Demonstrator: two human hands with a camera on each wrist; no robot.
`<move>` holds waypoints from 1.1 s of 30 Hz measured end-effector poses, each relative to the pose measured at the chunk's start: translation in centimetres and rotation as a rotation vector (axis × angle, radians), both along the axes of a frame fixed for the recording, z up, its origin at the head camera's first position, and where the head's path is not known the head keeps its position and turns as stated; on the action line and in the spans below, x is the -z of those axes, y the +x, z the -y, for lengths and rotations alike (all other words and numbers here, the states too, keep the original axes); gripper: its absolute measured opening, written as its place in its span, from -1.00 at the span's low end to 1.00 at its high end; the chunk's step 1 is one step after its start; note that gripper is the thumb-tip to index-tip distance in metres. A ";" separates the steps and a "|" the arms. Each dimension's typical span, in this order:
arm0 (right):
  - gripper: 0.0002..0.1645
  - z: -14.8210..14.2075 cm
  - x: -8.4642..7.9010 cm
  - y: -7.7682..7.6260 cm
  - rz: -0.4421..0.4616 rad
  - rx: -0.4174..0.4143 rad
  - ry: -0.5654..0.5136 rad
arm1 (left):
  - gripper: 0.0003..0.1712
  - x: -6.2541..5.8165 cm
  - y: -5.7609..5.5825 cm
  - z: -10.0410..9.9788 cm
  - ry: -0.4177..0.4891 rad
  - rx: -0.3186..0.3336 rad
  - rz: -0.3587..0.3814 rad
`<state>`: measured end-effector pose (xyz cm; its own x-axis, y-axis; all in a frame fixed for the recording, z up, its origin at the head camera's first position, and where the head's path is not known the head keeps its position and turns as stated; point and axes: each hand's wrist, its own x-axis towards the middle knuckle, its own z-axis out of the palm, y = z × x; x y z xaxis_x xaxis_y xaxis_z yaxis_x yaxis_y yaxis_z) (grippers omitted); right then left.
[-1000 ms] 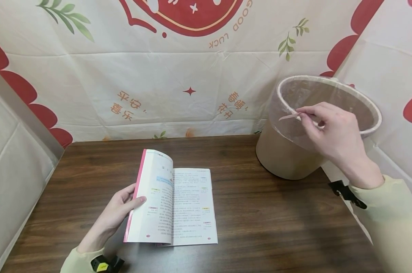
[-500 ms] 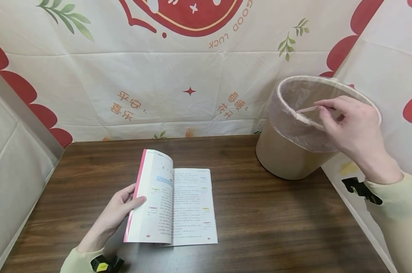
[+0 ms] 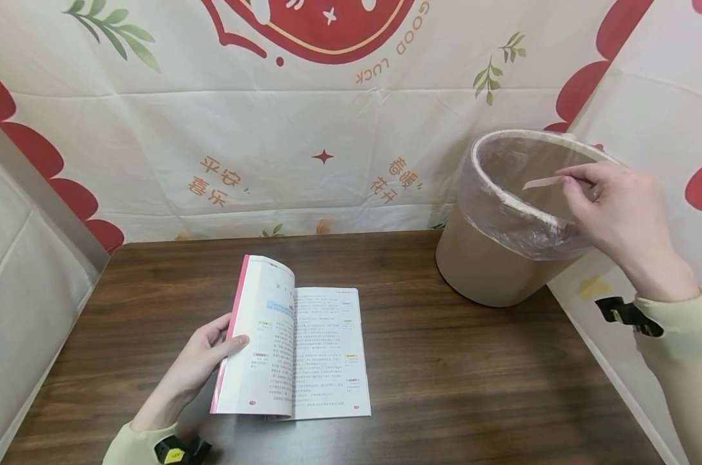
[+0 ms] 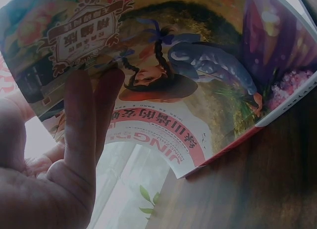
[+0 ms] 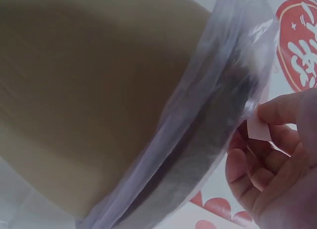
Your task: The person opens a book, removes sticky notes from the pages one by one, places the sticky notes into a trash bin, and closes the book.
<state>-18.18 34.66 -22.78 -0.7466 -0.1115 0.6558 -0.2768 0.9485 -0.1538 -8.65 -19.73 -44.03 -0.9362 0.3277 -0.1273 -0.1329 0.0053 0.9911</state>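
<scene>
On the table an open book (image 3: 327, 352) shows printed pages. My left hand (image 3: 202, 358) holds its raised left side, thumb on the page. In the left wrist view the illustrated cover (image 4: 188, 70) is visible with fingers (image 4: 79, 125) against it. My right hand (image 3: 624, 219) pinches a small pale paper strip (image 3: 541, 183) between thumb and index finger, above the mouth of a beige trash bin (image 3: 496, 271). The right wrist view shows the strip (image 5: 258, 129) in the fingertips beside the bin's clear liner (image 5: 198, 90).
The bin stands at the back right of the brown wooden table (image 3: 443, 374), its clear plastic bag (image 3: 490, 213) folded over the rim. A printed cloth (image 3: 304, 116) hangs behind the table, and another pale cloth (image 3: 25, 278) lines the left side.
My right hand has moved right with the paper strip, from the bin's near left rim to over its opening. The left hand and book have stayed in place.
</scene>
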 end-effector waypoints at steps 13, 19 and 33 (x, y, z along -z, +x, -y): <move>-0.62 -1.7 0.6 -0.5 0.247 0.108 0.022 | -0.30 0.1 0.1 0.0 -0.001 -0.004 0.003; -0.63 -2.1 0.7 -0.7 0.280 0.107 0.034 | -0.30 0.2 0.1 0.1 -0.001 0.007 -0.003; -0.66 -2.4 0.8 -0.6 0.316 0.109 0.031 | -0.31 0.1 0.0 0.0 0.005 0.006 -0.002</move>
<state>-18.74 37.09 -23.57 -0.9211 -0.0360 0.3877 -0.1166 0.9755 -0.1864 -8.67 -19.75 -44.17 -0.9346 0.3334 -0.1242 -0.1312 0.0014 0.9914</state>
